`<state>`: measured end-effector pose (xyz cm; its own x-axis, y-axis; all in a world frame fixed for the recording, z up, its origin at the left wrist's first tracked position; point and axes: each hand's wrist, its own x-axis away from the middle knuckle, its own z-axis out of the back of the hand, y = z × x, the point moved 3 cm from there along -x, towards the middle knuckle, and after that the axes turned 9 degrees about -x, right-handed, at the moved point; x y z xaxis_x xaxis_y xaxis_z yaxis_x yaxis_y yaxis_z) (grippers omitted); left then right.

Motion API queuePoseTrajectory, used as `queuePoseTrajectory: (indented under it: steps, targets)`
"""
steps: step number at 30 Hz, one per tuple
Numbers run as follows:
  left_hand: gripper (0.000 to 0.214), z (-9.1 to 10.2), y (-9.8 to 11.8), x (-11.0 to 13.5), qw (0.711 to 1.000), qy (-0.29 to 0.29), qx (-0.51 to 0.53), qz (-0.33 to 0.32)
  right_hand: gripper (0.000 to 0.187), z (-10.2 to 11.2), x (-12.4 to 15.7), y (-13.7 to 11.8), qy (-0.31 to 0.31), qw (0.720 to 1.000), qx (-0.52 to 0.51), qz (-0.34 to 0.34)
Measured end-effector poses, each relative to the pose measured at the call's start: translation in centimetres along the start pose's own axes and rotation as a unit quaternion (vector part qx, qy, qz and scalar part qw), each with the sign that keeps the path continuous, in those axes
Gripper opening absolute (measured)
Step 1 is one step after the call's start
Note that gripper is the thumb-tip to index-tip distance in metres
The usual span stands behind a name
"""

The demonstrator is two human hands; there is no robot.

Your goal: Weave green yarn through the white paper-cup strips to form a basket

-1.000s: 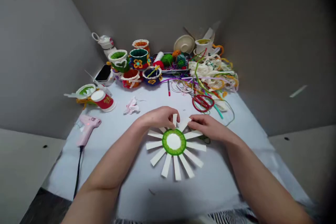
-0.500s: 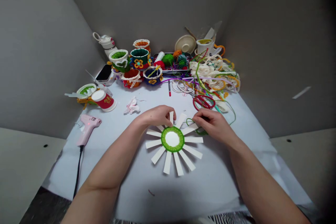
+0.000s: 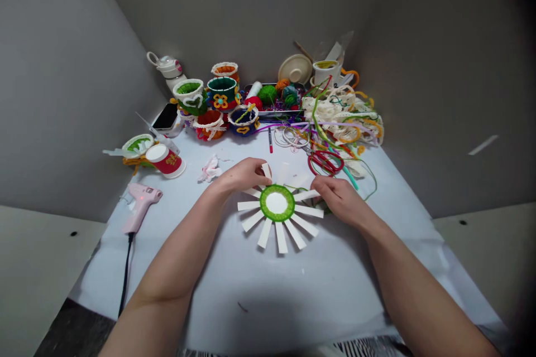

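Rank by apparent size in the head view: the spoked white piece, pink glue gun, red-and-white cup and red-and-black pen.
Largest: spoked white piece
Next, too alike to rank: pink glue gun and red-and-white cup
Smallest: red-and-black pen

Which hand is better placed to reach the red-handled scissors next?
Right, I'd say: the right hand is just nearside of the red-handled scissors, though whether it grips anything is unclear; the left hand is farther off, holding the round green-and-white piece with radiating white strips.
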<state>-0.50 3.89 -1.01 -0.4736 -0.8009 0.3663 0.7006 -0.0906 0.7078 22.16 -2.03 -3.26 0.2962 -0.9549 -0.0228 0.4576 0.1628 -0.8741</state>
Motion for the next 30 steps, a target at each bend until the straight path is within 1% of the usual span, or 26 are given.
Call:
queuePoseTrajectory:
  steps: [3, 7, 10, 12, 14, 16, 19, 23, 27, 30]
  targets:
    - [0.013, 0.1, -0.1, 0.1, 0.999, -0.006, 0.029, 0.024, 0.044, -0.5, -0.1, 0.5, -0.045, 0.998, -0.017, -0.046]
    - [0.016, 0.2, -0.7, 0.0, 0.999, -0.027, 0.013, 0.029, 0.04, -1.0, -0.1, 0.4, -0.066, 0.994, -0.049, -0.069]
    - [0.023, 0.4, -0.8, 0.2, 0.999, -0.039, -0.032, -0.008, 0.039, -1.2, 0.0, 0.0, -0.088, 0.99, -0.084, -0.07]
    - [0.032, 0.6, -0.3, 0.4, 0.997, -0.026, -0.05, -0.049, 0.039, -1.2, 0.1, -0.2, -0.108, 0.988, -0.097, -0.058]
    - [0.041, 0.5, 0.3, 0.7, 0.995, -0.013, -0.059, -0.075, 0.037, -1.2, 0.2, -0.4, -0.129, 0.986, -0.1, -0.043]
    - [0.047, 0.2, 1.0, 1.0, 0.993, -0.009, -0.089, -0.082, 0.037, -1.3, 0.3, -0.6, -0.151, 0.983, -0.097, -0.033]
    - [0.046, -0.7, 1.7, 1.0, 0.983, -0.021, -0.161, -0.09, 0.036, -1.4, 0.4, -0.7, -0.173, 0.98, -0.091, -0.029]
    - [0.038, -1.5, 2.1, 0.7, 0.977, -0.045, -0.183, -0.105, 0.036, -1.6, 0.4, -0.8, -0.177, 0.979, -0.096, -0.029]
    - [0.035, -1.2, 1.7, 0.6, 0.98, -0.019, -0.179, -0.083, 0.03, -1.1, 0.3, -0.5, -0.146, 0.982, -0.116, -0.028]
    - [0.035, -0.6, 1.2, 0.5, 0.982, 0.002, -0.171, -0.073, 0.035, -0.4, 0.1, -0.1, -0.121, 0.988, -0.095, -0.031]
